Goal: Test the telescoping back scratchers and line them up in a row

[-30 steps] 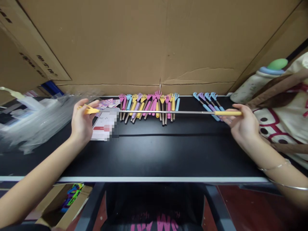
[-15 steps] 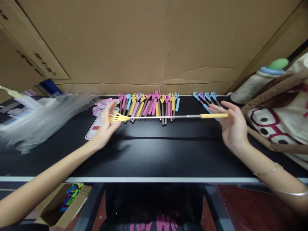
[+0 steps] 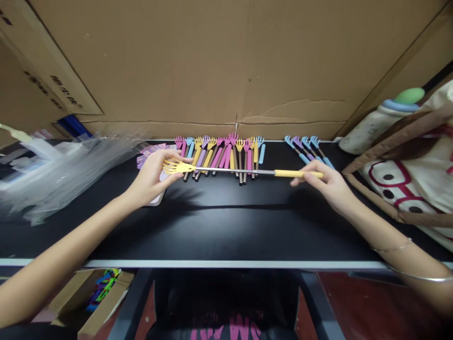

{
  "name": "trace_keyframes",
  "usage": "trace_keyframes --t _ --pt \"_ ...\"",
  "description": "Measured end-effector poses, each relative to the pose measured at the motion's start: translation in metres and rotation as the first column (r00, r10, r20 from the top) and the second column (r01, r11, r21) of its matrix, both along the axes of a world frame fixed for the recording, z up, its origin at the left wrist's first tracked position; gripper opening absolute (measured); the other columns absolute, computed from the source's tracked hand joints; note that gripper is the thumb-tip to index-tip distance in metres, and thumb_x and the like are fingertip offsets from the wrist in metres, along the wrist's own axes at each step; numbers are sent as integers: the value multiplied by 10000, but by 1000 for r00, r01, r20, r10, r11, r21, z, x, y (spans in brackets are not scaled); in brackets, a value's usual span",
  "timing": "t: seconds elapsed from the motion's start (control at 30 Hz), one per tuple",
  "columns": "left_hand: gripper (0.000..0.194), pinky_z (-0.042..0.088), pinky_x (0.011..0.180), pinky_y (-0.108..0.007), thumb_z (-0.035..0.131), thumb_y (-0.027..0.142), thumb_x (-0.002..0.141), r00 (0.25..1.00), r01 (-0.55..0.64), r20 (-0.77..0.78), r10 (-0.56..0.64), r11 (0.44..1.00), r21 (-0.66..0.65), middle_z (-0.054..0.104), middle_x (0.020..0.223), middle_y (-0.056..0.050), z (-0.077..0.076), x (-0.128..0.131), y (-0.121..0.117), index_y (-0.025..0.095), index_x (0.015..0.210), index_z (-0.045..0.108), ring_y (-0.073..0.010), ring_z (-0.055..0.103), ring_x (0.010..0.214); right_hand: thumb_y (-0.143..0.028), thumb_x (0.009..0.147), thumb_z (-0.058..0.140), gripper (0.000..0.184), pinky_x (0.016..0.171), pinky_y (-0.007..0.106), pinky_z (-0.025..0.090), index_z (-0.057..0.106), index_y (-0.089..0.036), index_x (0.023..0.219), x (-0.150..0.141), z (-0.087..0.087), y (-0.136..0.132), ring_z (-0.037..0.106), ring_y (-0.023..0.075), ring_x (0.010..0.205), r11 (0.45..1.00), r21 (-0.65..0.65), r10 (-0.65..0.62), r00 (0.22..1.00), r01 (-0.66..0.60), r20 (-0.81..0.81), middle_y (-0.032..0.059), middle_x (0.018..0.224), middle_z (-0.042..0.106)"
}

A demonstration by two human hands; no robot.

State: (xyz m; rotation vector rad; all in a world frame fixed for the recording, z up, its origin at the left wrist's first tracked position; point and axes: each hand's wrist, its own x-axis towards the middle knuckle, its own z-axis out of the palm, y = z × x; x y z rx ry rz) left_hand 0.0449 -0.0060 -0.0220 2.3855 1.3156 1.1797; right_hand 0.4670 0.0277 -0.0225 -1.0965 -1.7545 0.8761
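You hold a yellow telescopic back scratcher (image 3: 244,171) roughly level above the black tabletop (image 3: 226,236), your left hand (image 3: 152,178) grasping its claw head and your right hand (image 3: 325,182) pinching its handle. A brown cardboard panel (image 3: 177,61) stands behind; clear plastic bags (image 3: 74,174) lie leftward, a cream bag (image 3: 426,163) rightward, and reddish floor (image 3: 368,307) shows below.

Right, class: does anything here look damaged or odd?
The cardboard behind the tabletop looks damaged: near its lower middle is a small tear, with a ragged crease running right, breaking its flat surface.
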Motion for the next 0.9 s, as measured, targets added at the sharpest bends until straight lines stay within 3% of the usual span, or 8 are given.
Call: trace_keyframes --t 0.07,0.17,0.37,0.47,0.57,0.67,0.8,0.9 --pt "364 487 906 -404 646 521 796 999 -28 -29 28 999 -23 689 1009 -75 8 -5 4 219 985 570 -283 646 981 -532 701 720 343 551 281 471 577 -220 720 7 4 3 574 132 515 994 -78 81 994 -76 72 -22 563 621" --pt "369 506 758 -313 685 522 756 998 -26 -57 21 996 -82 685 934 -53 12 -7 8 215 940 595 -226 655 824 -521 670 751 358 400 227 319 570 -216 722 13 5 5 419 88 387 978 -169 137 989 -126 56 -70 455 492" --pt "352 483 691 -256 578 519 843 993 12 -120 -19 998 -54 712 925 -55 -3 7 12 201 977 648 -195 668 784 -553 725 722 404 369 202 251 533 -199 774 17 -1 6 367 68 385 980 -138 151 987 -142 60 -76 479 456" --pt "327 463 660 -215 548 497 887 977 62 -200 -70 997 -47 734 935 -23 -13 26 6 215 1012 657 -156 685 748 -536 802 671 381 366 196 217 494 -199 814 3 -3 0 339 58 364 957 -171 250 966 -235 73 -93 464 422" --pt "300 417 600 -188 531 484 919 948 102 -300 -110 994 -42 748 864 28 -17 50 -3 262 1064 672 -119 680 670 -521 852 625 356 376 201 223 489 -192 857 -21 1 -10 339 53 364 927 -209 339 935 -312 108 -98 481 413" --pt "292 402 581 -182 491 464 953 964 71 -257 -68 997 4 752 883 42 -15 63 -8 272 1076 673 -98 670 641 -527 854 618 357 387 205 230 506 -188 855 -39 6 -16 338 55 393 950 -159 292 945 -269 146 -89 507 412" --pt "288 405 592 -193 501 482 951 955 32 -295 -21 999 30 749 924 52 -10 61 -6 282 1078 666 -102 672 661 -534 870 589 351 388 209 261 509 -192 886 -41 8 -17 359 64 370 956 -155 277 943 -251 182 -88 503 437" --pt "305 384 575 -218 508 496 947 911 5 -408 55 989 145 744 893 29 -4 58 -3 274 1077 672 -130 668 705 -529 889 560 343 450 215 343 566 -188 926 -35 10 -15 467 90 411 965 -97 261 910 -242 324 -55 531 531"
